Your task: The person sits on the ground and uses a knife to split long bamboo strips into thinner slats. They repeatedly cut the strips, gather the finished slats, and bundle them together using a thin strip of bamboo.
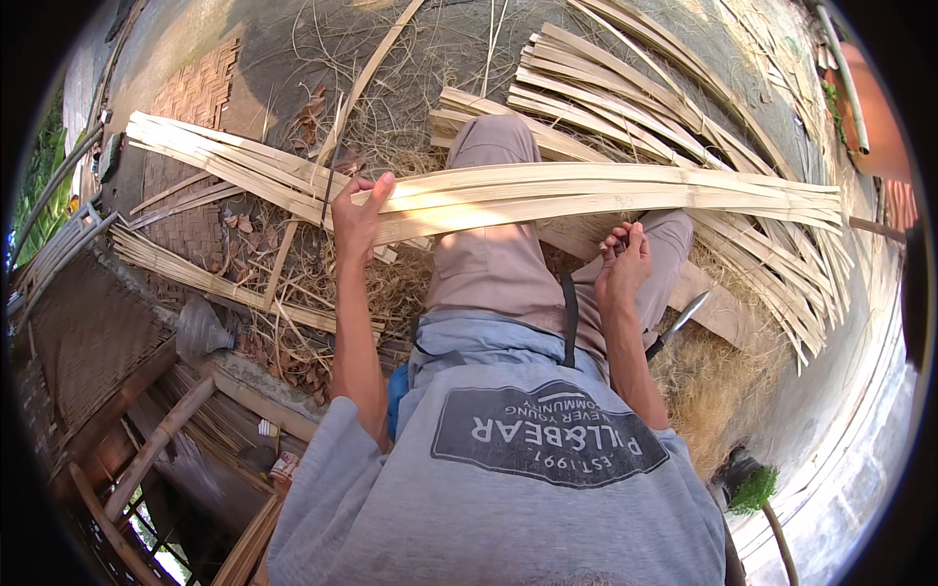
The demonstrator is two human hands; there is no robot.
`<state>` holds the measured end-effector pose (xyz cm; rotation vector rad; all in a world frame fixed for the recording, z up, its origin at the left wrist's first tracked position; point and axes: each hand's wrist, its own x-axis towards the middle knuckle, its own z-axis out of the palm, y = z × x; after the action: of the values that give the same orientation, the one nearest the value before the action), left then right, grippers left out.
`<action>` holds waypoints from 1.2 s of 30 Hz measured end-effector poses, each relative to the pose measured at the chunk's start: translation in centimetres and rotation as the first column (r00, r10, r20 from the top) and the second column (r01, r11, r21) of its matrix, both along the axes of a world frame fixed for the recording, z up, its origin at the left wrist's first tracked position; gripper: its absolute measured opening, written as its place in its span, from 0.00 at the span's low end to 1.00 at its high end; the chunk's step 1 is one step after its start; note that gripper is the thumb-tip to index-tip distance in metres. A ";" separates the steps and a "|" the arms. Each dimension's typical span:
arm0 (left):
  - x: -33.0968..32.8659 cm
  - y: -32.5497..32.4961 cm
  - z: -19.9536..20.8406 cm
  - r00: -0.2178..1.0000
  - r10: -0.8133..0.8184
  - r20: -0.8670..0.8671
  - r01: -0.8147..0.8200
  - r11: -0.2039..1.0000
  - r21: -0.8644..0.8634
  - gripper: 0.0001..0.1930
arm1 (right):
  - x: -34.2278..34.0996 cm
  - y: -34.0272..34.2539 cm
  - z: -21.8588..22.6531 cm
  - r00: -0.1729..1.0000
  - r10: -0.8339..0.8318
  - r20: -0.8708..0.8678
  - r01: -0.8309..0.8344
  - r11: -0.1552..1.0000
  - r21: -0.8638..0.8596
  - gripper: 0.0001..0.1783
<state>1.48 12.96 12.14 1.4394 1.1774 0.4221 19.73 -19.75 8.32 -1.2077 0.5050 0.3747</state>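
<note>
The left hand [360,217] reaches forward, clasping pale strips [557,193]; the right hand [623,264] curls loosely, palm up, just beside them, its contents unclear.

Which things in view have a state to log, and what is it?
Held strips: gathered, lying across the lap
Left hand: closed on held strips
Right hand: half-curled, grip unclear
Knife: blade bare
Ground strips: fanned out
</note>
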 end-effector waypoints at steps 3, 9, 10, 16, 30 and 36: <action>0.1 0.2 -0.6 1.000 -0.013 -0.022 0.013 1.000 0.004 0.24 | -1.9 2.2 2.8 0.965 0.253 -0.074 -0.255 0.967 -0.025 0.20; -0.2 0.2 -0.2 0.999 -0.047 0.006 0.047 0.997 0.059 0.33 | -4.6 6.5 1.8 0.840 0.499 -0.215 -0.505 0.863 0.032 0.20; -0.1 -0.2 0.2 0.999 -0.024 0.041 0.022 0.998 0.055 0.34 | -4.5 6.4 1.7 0.829 0.524 -0.194 -0.536 0.844 -0.010 0.19; -0.1 -0.8 1.0 0.998 -0.055 -0.023 0.059 0.945 0.321 0.39 | -5.5 4.8 2.7 0.735 0.666 0.130 -0.590 0.722 -0.362 0.16; -0.7 -1.5 0.8 0.995 -0.057 0.078 0.033 0.957 0.287 0.23 | -2.2 20.3 5.0 -0.028 0.943 0.331 -0.444 0.285 -0.850 0.08; -0.5 -1.9 1.1 0.998 -0.054 0.043 0.039 0.954 0.298 0.25 | 0.1 19.4 3.6 0.076 0.911 0.405 -0.290 0.409 -0.865 0.07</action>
<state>0.94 11.09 13.23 1.7016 1.0683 0.6197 19.80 -0.37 11.93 -2.0413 -1.1146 0.2794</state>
